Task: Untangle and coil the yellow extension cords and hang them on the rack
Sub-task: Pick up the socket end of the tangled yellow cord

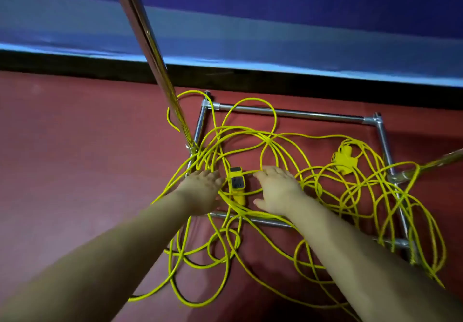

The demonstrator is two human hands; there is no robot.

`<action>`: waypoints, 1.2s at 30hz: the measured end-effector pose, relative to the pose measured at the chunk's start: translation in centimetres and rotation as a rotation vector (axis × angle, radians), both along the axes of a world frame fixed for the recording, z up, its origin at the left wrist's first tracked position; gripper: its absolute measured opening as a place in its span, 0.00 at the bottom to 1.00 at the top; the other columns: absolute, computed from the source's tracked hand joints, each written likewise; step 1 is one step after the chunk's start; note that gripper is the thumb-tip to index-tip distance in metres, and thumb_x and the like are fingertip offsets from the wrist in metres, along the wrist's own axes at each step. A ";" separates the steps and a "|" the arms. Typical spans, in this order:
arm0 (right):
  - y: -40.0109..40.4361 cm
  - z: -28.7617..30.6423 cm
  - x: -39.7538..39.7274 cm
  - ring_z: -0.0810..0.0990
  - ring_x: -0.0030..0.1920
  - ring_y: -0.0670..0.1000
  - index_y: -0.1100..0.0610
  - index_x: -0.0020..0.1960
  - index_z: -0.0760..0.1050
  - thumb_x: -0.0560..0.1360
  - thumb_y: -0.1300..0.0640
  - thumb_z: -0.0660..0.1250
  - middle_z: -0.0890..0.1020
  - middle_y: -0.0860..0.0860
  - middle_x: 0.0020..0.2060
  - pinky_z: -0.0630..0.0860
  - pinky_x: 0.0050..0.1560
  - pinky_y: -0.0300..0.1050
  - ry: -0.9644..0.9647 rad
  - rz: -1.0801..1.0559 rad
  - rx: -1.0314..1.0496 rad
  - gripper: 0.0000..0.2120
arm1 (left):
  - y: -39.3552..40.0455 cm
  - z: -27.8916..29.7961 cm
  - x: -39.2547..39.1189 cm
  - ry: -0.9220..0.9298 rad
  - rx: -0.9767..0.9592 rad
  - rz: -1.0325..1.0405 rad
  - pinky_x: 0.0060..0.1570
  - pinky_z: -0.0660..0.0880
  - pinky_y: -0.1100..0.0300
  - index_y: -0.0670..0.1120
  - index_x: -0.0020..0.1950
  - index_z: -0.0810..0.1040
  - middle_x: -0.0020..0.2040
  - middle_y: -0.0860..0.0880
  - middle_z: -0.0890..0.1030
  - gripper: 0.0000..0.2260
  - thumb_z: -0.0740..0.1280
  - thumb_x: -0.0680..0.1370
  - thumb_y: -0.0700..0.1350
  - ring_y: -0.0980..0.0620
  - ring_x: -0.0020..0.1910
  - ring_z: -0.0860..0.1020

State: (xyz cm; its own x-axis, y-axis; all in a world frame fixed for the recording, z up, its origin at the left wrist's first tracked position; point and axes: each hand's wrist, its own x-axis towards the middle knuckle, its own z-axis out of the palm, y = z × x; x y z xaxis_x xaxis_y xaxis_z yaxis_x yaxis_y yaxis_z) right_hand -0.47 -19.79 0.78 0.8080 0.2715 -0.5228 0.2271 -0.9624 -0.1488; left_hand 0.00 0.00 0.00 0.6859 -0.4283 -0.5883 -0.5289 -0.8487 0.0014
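Yellow extension cords (288,144) lie in a loose tangle across the red floor and over the base of a metal rack (288,113). A yellow socket block with a dark face (236,184) lies in the middle of the tangle. A second yellow multi-outlet head (344,160) lies to the right. My left hand (203,191) reaches down just left of the socket block, fingers extended onto the cords. My right hand (275,191) hovers just right of the block, fingers spread over the cords. Neither hand plainly grips anything.
The rack's upright pole (150,46) rises steeply at the left, and another pole (436,161) slants in from the right. A blue wall with a dark baseboard (100,66) runs behind. Cord loops trail toward me over the red floor (75,146).
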 end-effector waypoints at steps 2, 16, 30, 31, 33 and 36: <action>0.7 -1.6 -0.1 0.59 0.72 0.55 0.54 0.71 0.61 0.72 0.45 0.66 0.64 0.54 0.70 0.56 0.73 0.53 0.003 0.031 -0.022 0.31 | 0.0 -1.8 -0.2 0.024 0.010 -0.021 0.73 0.54 0.51 0.46 0.77 0.54 0.78 0.44 0.54 0.30 0.58 0.80 0.57 0.44 0.76 0.56; 1.0 -9.0 -4.5 0.78 0.55 0.58 0.52 0.55 0.76 0.77 0.47 0.61 0.81 0.54 0.51 0.72 0.50 0.46 0.162 -0.121 0.103 0.12 | -0.2 -8.9 -4.8 0.053 -0.166 -0.059 0.70 0.59 0.51 0.53 0.75 0.59 0.79 0.45 0.45 0.24 0.56 0.80 0.57 0.44 0.75 0.56; 3.4 -10.3 0.4 0.77 0.57 0.54 0.53 0.62 0.70 0.71 0.43 0.68 0.77 0.52 0.57 0.75 0.54 0.49 -0.065 -0.483 0.341 0.24 | -0.3 -8.9 -0.1 -0.188 -0.211 0.157 0.68 0.60 0.50 0.43 0.73 0.63 0.74 0.41 0.62 0.25 0.56 0.80 0.54 0.41 0.72 0.62; 3.9 -10.4 0.9 0.77 0.58 0.54 0.53 0.63 0.69 0.71 0.42 0.67 0.77 0.52 0.58 0.76 0.52 0.48 -0.074 -0.475 0.294 0.25 | -0.2 -9.2 0.4 -0.123 -0.171 0.188 0.71 0.54 0.50 0.44 0.76 0.56 0.77 0.43 0.56 0.27 0.56 0.80 0.54 0.43 0.75 0.56; 4.5 -10.6 1.9 0.77 0.57 0.56 0.53 0.63 0.66 0.71 0.41 0.68 0.78 0.52 0.57 0.75 0.48 0.48 -0.088 -0.471 0.218 0.27 | 0.0 -9.6 1.1 -0.036 -0.135 0.213 0.73 0.49 0.50 0.45 0.77 0.50 0.77 0.44 0.55 0.29 0.56 0.81 0.54 0.44 0.76 0.52; 5.1 -10.8 2.6 0.76 0.58 0.57 0.53 0.64 0.64 0.69 0.40 0.69 0.77 0.53 0.57 0.73 0.50 0.50 -0.151 -0.433 0.161 0.30 | 0.2 -10.1 1.8 -0.016 -0.150 0.212 0.72 0.52 0.52 0.45 0.77 0.52 0.74 0.44 0.62 0.30 0.58 0.80 0.55 0.44 0.75 0.56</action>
State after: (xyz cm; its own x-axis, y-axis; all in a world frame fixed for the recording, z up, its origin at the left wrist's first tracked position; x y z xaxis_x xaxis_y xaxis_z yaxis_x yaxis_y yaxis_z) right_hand 2.09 -14.74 -10.06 0.9281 -0.0387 -0.3703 -0.1587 -0.9408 -0.2996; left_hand 1.83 0.18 -10.06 0.7786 -0.3558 -0.5169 -0.3402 -0.9315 0.1288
